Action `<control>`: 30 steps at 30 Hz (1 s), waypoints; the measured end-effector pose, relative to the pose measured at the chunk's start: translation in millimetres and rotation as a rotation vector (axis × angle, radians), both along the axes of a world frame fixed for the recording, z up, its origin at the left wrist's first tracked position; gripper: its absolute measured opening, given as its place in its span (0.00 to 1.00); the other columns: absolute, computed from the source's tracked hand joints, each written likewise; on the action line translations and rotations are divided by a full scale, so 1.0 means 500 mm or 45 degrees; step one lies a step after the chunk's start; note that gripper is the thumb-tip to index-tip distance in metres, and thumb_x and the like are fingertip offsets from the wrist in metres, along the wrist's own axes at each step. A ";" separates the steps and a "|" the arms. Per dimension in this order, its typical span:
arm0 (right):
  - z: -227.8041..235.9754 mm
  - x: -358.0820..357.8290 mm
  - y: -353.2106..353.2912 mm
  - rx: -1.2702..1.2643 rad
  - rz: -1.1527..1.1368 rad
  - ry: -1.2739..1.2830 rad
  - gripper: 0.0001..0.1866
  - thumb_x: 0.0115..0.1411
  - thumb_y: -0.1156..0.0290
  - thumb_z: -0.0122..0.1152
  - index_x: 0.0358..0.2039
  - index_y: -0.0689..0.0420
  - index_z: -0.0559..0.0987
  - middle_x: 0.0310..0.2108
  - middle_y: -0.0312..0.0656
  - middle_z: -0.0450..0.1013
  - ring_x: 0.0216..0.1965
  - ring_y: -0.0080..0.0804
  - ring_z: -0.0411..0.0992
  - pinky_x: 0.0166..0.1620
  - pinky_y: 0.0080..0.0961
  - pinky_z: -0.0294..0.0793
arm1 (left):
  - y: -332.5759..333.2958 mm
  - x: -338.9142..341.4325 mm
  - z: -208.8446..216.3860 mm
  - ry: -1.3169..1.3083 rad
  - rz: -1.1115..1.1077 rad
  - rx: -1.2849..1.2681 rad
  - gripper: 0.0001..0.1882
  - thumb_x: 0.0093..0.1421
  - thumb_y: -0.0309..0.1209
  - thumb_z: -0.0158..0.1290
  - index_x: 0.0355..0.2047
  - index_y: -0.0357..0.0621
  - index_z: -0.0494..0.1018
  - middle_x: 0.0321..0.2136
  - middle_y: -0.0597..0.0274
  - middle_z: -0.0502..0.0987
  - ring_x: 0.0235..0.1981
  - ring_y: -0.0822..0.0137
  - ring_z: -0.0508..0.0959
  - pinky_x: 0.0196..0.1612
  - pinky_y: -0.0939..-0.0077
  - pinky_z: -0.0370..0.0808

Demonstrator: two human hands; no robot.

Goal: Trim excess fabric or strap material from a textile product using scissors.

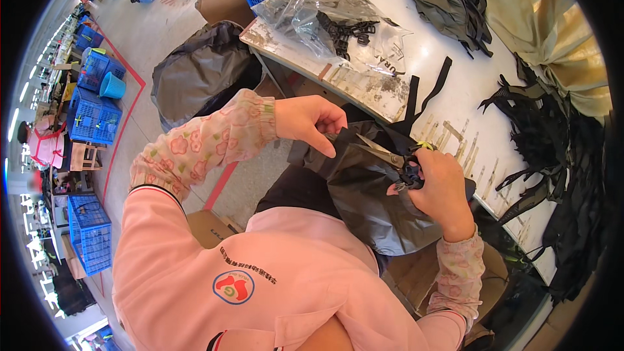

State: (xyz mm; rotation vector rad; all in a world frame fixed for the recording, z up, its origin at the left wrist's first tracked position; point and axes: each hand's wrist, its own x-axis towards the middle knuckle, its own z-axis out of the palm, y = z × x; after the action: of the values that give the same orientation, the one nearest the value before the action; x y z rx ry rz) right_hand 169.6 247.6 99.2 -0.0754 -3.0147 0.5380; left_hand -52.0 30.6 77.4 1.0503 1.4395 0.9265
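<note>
My right hand (443, 188) grips a pair of scissors (385, 154) by its dark handles, with the blades pointing left over a dark grey-black fabric piece (364, 188). The fabric drapes across my lap beside the table edge. At its upper left edge, my left hand (309, 122) has its fingers curled and thumb lowered, pinching the cloth near the blade tips. Black straps (426, 94) run from the fabric's far side onto the white table (448, 84).
On the table lie a clear plastic bag (305, 3) with black buckles (348, 34), folded dark fabric (448, 3) and a heap of black mesh straps (539, 149). A black bag (201, 75) stands on the floor at left. Blue crates (94, 114) line the far left.
</note>
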 end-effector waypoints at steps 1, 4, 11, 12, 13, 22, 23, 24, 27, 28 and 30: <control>0.003 -0.001 0.003 -0.001 0.046 -0.024 0.24 0.38 0.57 0.73 0.27 0.58 0.72 0.23 0.44 0.71 0.29 0.45 0.70 0.34 0.36 0.66 | 0.004 0.002 -0.001 -0.001 0.001 0.001 0.16 0.48 0.32 0.66 0.30 0.41 0.69 0.23 0.76 0.67 0.26 0.81 0.64 0.30 0.83 0.63; 0.004 -0.005 0.007 -0.017 0.093 -0.085 0.22 0.38 0.60 0.72 0.28 0.58 0.72 0.25 0.43 0.72 0.31 0.44 0.71 0.35 0.35 0.67 | 0.012 0.008 -0.002 0.033 -0.052 0.004 0.15 0.49 0.32 0.66 0.28 0.41 0.69 0.23 0.75 0.67 0.26 0.81 0.64 0.30 0.82 0.64; -0.024 -0.005 0.016 -0.038 0.103 0.083 0.31 0.33 0.47 0.76 0.29 0.57 0.74 0.20 0.41 0.69 0.24 0.44 0.68 0.29 0.35 0.65 | 0.016 0.007 0.004 0.065 -0.085 -0.022 0.12 0.50 0.29 0.65 0.30 0.42 0.74 0.24 0.76 0.70 0.26 0.82 0.65 0.30 0.84 0.64; -0.025 -0.004 0.017 -0.041 0.104 0.068 0.31 0.33 0.47 0.76 0.29 0.57 0.74 0.20 0.41 0.69 0.24 0.44 0.68 0.29 0.35 0.66 | 0.017 0.008 0.006 0.033 -0.082 -0.030 0.12 0.50 0.29 0.65 0.30 0.42 0.74 0.24 0.76 0.70 0.26 0.82 0.65 0.30 0.84 0.64; -0.026 -0.003 0.017 -0.044 0.106 0.053 0.31 0.33 0.47 0.76 0.29 0.57 0.74 0.20 0.41 0.69 0.24 0.44 0.68 0.29 0.35 0.66 | 0.017 0.010 0.007 0.033 -0.079 -0.031 0.12 0.50 0.29 0.65 0.30 0.42 0.74 0.24 0.76 0.70 0.26 0.82 0.65 0.30 0.84 0.64; -0.014 0.004 0.015 -0.107 0.096 -0.058 0.19 0.37 0.65 0.69 0.28 0.59 0.72 0.21 0.41 0.69 0.27 0.44 0.69 0.33 0.36 0.66 | 0.021 0.012 0.004 0.048 -0.099 -0.041 0.12 0.50 0.29 0.65 0.30 0.42 0.73 0.24 0.76 0.70 0.26 0.82 0.65 0.30 0.84 0.64; -0.013 0.005 0.015 -0.107 0.096 -0.058 0.19 0.37 0.65 0.69 0.28 0.59 0.72 0.21 0.41 0.69 0.27 0.44 0.69 0.33 0.36 0.66 | 0.021 0.014 0.003 0.035 -0.095 -0.043 0.12 0.50 0.29 0.65 0.30 0.42 0.73 0.24 0.76 0.70 0.26 0.82 0.65 0.30 0.84 0.64; -0.013 0.005 0.015 -0.104 0.092 -0.046 0.19 0.37 0.65 0.69 0.28 0.59 0.71 0.21 0.41 0.69 0.27 0.44 0.69 0.33 0.36 0.66 | 0.021 0.015 0.003 0.023 -0.090 -0.045 0.12 0.50 0.29 0.65 0.30 0.41 0.73 0.24 0.76 0.70 0.26 0.82 0.65 0.30 0.84 0.64; -0.010 0.006 0.012 -0.117 0.098 -0.020 0.19 0.37 0.65 0.69 0.28 0.59 0.71 0.20 0.41 0.68 0.26 0.44 0.69 0.32 0.35 0.65 | 0.026 0.018 0.008 0.057 -0.108 -0.027 0.11 0.50 0.29 0.65 0.29 0.41 0.72 0.23 0.76 0.70 0.26 0.82 0.65 0.30 0.84 0.64; -0.008 0.005 0.010 -0.134 0.112 -0.005 0.19 0.37 0.65 0.69 0.28 0.58 0.71 0.20 0.41 0.68 0.26 0.43 0.69 0.32 0.35 0.65 | 0.028 0.020 0.010 0.057 -0.108 -0.027 0.11 0.50 0.29 0.65 0.29 0.41 0.72 0.23 0.76 0.70 0.26 0.82 0.65 0.30 0.84 0.64; -0.002 0.002 0.006 -0.115 0.112 -0.009 0.20 0.37 0.64 0.70 0.28 0.58 0.71 0.21 0.41 0.68 0.27 0.43 0.69 0.32 0.35 0.65 | 0.031 0.024 0.017 0.074 -0.122 -0.042 0.11 0.50 0.28 0.65 0.29 0.41 0.72 0.23 0.76 0.69 0.26 0.82 0.65 0.30 0.83 0.64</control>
State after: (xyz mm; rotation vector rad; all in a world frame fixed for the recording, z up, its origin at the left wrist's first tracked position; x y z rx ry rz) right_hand 170.5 250.4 98.2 0.0509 -3.0107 0.6836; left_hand -40.1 46.1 85.8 1.1194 1.4348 0.8071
